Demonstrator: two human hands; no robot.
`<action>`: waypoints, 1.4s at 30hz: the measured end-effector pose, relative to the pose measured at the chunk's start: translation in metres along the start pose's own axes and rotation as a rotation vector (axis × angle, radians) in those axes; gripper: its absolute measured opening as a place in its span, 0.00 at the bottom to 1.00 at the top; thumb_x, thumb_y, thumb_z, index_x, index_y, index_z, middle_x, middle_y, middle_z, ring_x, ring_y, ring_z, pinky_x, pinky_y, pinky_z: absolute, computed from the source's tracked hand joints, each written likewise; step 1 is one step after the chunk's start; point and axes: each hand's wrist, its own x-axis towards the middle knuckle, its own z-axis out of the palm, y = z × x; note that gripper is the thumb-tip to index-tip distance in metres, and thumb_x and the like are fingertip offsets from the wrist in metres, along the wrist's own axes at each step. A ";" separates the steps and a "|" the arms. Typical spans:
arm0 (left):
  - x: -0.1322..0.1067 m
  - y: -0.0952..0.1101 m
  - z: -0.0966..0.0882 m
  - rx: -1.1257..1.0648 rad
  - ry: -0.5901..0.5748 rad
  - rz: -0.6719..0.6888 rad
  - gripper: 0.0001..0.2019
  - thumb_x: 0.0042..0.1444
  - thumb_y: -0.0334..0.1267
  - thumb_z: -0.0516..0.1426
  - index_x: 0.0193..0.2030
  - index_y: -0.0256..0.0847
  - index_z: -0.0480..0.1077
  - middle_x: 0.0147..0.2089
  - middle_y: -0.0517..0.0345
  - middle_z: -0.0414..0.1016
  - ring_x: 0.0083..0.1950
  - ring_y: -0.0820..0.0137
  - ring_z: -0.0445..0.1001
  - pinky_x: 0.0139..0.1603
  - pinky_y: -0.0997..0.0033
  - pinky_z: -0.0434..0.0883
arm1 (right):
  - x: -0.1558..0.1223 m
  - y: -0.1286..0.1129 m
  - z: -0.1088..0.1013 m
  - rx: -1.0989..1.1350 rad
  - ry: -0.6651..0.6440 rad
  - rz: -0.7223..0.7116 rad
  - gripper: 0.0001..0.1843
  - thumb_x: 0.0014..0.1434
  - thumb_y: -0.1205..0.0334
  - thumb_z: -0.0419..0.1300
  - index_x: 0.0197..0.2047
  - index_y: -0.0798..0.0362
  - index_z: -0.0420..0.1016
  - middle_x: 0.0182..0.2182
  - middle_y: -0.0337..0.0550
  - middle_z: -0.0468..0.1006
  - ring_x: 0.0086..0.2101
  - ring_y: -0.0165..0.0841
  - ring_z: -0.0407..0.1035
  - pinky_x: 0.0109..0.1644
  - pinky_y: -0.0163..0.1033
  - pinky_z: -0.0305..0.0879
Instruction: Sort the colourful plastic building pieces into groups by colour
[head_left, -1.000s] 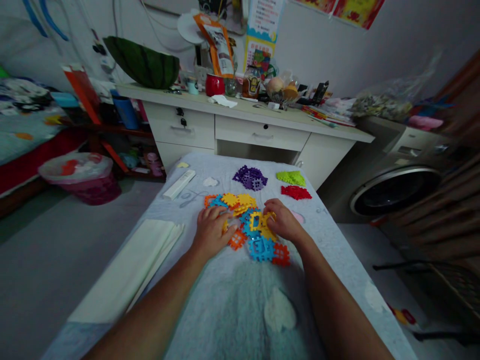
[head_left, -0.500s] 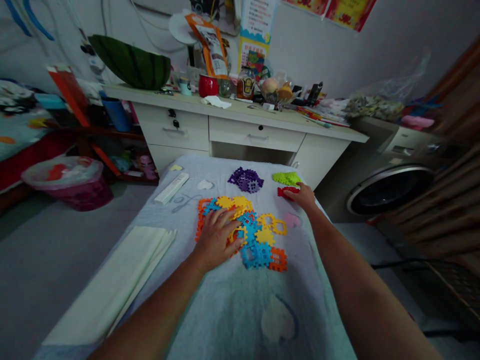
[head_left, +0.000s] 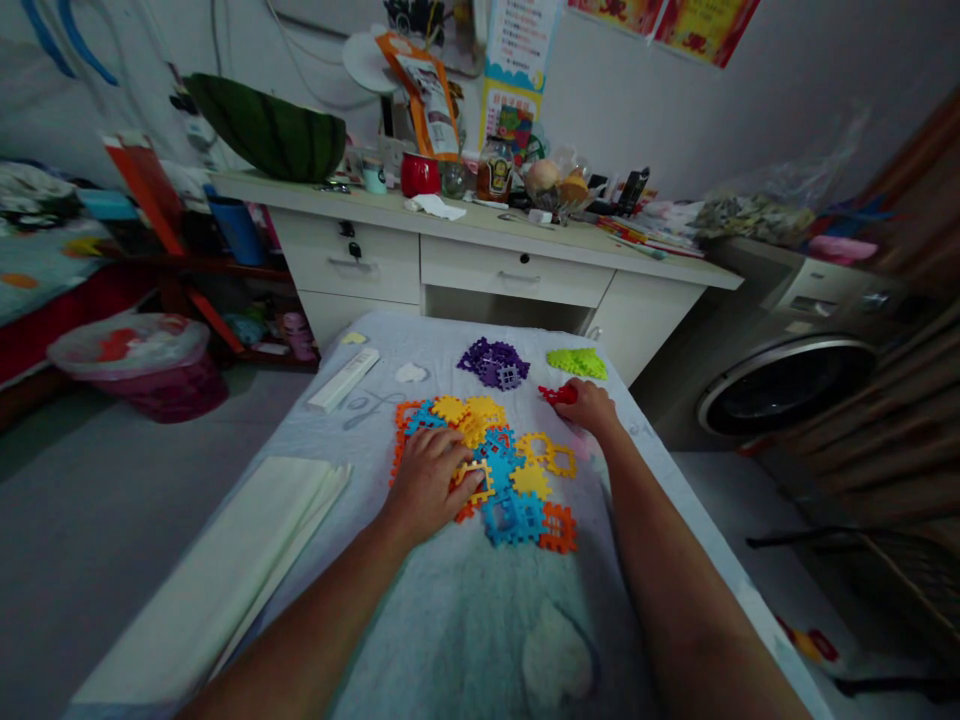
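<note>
My left hand (head_left: 431, 478) lies palm down, fingers spread, on a mixed pile of notched plastic building pieces. Yellow pieces (head_left: 531, 480), blue pieces (head_left: 514, 516) and orange pieces (head_left: 558, 528) spread out to the right of it. Some pieces are hidden beneath the palm. My right hand (head_left: 591, 405) has its fingers closed around red building pieces (head_left: 555, 395), whose left end sticks out past the fingertips. Just beyond this hand sits a heap of lime green pieces (head_left: 577, 362). A heap of purple pieces (head_left: 493, 362) lies to its left, at the far side.
A cloth-covered table (head_left: 420, 620) bears everything. On its left are a long white box (head_left: 345, 380) and a folded cream cloth (head_left: 202, 580). Behind stands a white desk (head_left: 517, 270) with a watermelon piece (head_left: 270, 130); a washing machine (head_left: 795, 350) stands at right.
My right hand has drawn the red pieces left and a little nearer, away from the lime green heap. My left hand stays on the mixed pile, nearly still.
</note>
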 end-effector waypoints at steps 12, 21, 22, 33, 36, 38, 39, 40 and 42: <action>0.001 -0.003 0.000 -0.018 0.024 -0.021 0.09 0.60 0.46 0.56 0.39 0.44 0.73 0.48 0.53 0.74 0.52 0.59 0.69 0.55 0.52 0.65 | -0.022 -0.029 -0.014 0.349 0.090 -0.256 0.14 0.50 0.68 0.57 0.43 0.52 0.73 0.35 0.39 0.77 0.35 0.33 0.68 0.39 0.35 0.61; -0.004 -0.005 0.004 -0.118 0.194 -0.169 0.38 0.53 0.53 0.61 0.66 0.41 0.53 0.63 0.41 0.64 0.63 0.51 0.64 0.61 0.46 0.63 | -0.074 -0.107 -0.031 0.825 -0.249 -0.741 0.27 0.55 0.57 0.64 0.57 0.52 0.68 0.47 0.45 0.76 0.43 0.33 0.71 0.47 0.40 0.69; -0.004 -0.006 0.004 -0.126 0.200 -0.171 0.41 0.52 0.54 0.62 0.68 0.41 0.50 0.65 0.40 0.62 0.65 0.50 0.63 0.62 0.46 0.62 | -0.074 -0.107 -0.031 0.855 -0.278 -0.756 0.29 0.55 0.55 0.64 0.58 0.52 0.67 0.51 0.47 0.75 0.45 0.34 0.71 0.47 0.41 0.69; 0.001 -0.007 -0.002 -0.018 0.080 -0.075 0.08 0.55 0.41 0.59 0.41 0.43 0.71 0.49 0.52 0.74 0.55 0.58 0.69 0.58 0.52 0.65 | -0.015 -0.008 0.006 0.146 0.109 0.052 0.41 0.51 0.44 0.65 0.63 0.54 0.64 0.64 0.61 0.59 0.63 0.55 0.53 0.63 0.60 0.51; 0.001 -0.008 -0.005 0.019 0.106 -0.095 0.07 0.55 0.41 0.60 0.40 0.44 0.72 0.48 0.53 0.75 0.54 0.58 0.69 0.58 0.52 0.64 | -0.015 0.004 0.018 0.067 0.003 0.100 0.47 0.49 0.34 0.62 0.66 0.50 0.61 0.65 0.60 0.57 0.62 0.57 0.54 0.61 0.60 0.53; 0.000 -0.010 -0.007 0.056 0.137 -0.132 0.07 0.56 0.42 0.59 0.41 0.44 0.72 0.47 0.54 0.75 0.54 0.58 0.69 0.59 0.51 0.63 | -0.014 0.007 0.019 0.054 -0.057 0.057 0.45 0.49 0.32 0.61 0.63 0.48 0.64 0.63 0.57 0.60 0.60 0.55 0.57 0.59 0.57 0.56; -0.001 -0.012 -0.008 0.075 0.155 -0.160 0.08 0.57 0.43 0.58 0.41 0.45 0.72 0.48 0.53 0.75 0.54 0.57 0.69 0.59 0.49 0.62 | -0.014 0.008 0.019 0.047 -0.078 0.031 0.43 0.49 0.32 0.62 0.62 0.47 0.66 0.63 0.55 0.61 0.59 0.54 0.59 0.58 0.56 0.57; -0.002 -0.013 -0.009 0.093 0.177 -0.191 0.09 0.58 0.44 0.56 0.42 0.45 0.73 0.49 0.53 0.75 0.55 0.56 0.69 0.59 0.48 0.61 | -0.013 0.008 0.017 0.040 -0.094 0.004 0.42 0.48 0.33 0.63 0.61 0.47 0.67 0.62 0.54 0.61 0.58 0.54 0.59 0.57 0.55 0.58; -0.003 -0.017 -0.010 0.116 0.218 -0.252 0.12 0.60 0.47 0.54 0.44 0.45 0.74 0.52 0.50 0.73 0.56 0.54 0.68 0.59 0.46 0.61 | -0.012 0.007 0.014 0.030 -0.126 -0.048 0.39 0.47 0.37 0.65 0.59 0.47 0.69 0.61 0.53 0.63 0.56 0.53 0.61 0.55 0.52 0.59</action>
